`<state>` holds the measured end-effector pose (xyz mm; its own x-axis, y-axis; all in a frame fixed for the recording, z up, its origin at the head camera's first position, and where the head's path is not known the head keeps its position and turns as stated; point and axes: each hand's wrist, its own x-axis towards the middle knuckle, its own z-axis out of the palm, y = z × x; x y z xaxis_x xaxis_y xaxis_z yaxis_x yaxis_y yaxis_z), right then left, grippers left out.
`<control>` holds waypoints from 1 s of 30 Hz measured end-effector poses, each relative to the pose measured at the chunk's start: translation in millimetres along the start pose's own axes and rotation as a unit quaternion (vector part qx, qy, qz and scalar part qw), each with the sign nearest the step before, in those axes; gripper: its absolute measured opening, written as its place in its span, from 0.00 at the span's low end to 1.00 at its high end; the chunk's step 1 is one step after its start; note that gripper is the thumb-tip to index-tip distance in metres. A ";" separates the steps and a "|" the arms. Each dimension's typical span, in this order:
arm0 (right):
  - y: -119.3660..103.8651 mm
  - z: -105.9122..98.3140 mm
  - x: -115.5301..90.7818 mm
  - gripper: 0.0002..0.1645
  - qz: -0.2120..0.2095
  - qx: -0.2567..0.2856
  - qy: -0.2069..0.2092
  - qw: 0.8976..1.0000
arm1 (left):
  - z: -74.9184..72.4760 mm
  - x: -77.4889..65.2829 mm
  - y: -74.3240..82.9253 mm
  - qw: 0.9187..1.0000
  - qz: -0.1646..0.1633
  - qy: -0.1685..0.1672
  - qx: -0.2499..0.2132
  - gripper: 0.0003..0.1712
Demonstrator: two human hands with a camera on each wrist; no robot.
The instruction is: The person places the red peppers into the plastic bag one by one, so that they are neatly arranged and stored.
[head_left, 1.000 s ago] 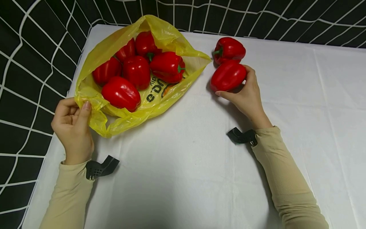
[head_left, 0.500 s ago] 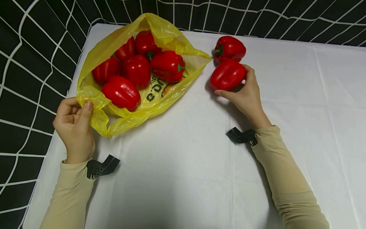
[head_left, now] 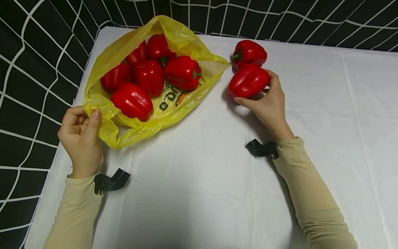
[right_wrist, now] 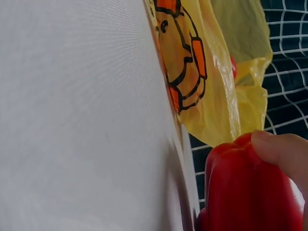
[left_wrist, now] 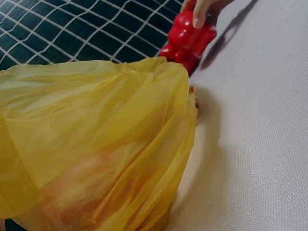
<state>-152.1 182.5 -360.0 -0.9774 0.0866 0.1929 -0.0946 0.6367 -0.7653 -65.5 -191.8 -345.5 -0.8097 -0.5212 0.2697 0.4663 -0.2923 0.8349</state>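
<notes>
A yellow plastic bag (head_left: 174, 119) lies with its mouth wide at the far left of the table, several red bell peppers (head_left: 148, 79) inside. The left hand (head_left: 82, 140) pinches the bag's near left rim between thumb and fingers. To the right of the bag, the right hand (head_left: 268, 102) grips a red bell pepper (head_left: 247, 82) between thumb and fingers. Just behind it sits another red bell pepper (head_left: 251, 52) with a green stem. In the right wrist view the thumb (right_wrist: 281, 149) presses on the held pepper (right_wrist: 248, 192). The left wrist view is mostly filled by the bag (left_wrist: 96, 144).
A white cloth (head_left: 192, 193) covers the table. Black panels with a white grid net (head_left: 28, 103) stand along the left side and the back edge. Dark camera mounts (head_left: 112, 181) sit on both wrists.
Hardly anything differs. The left hand has shifted very slightly right with the bag's rim. The right hand keeps its hold on the bell pepper in nearly the same place.
</notes>
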 end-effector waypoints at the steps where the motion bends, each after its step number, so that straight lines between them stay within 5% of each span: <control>1: -0.5 -0.2 -0.3 0.52 -0.004 -0.001 0.003 1.000 | 0.0 0.0 0.1 1.000 0.000 0.000 0.000 0.08; 30: -28.4 1.1 -8.8 0.49 -0.050 0.028 0.029 0.998 | 1.1 1.2 1.7 1.000 0.004 0.003 -0.009 0.07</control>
<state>-141.1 162.8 -340.7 -0.9503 0.0694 0.3034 -0.2032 0.5999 -0.7738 -66.0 -192.1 -343.2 -0.8040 -0.5283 0.2728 0.4786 -0.3029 0.8241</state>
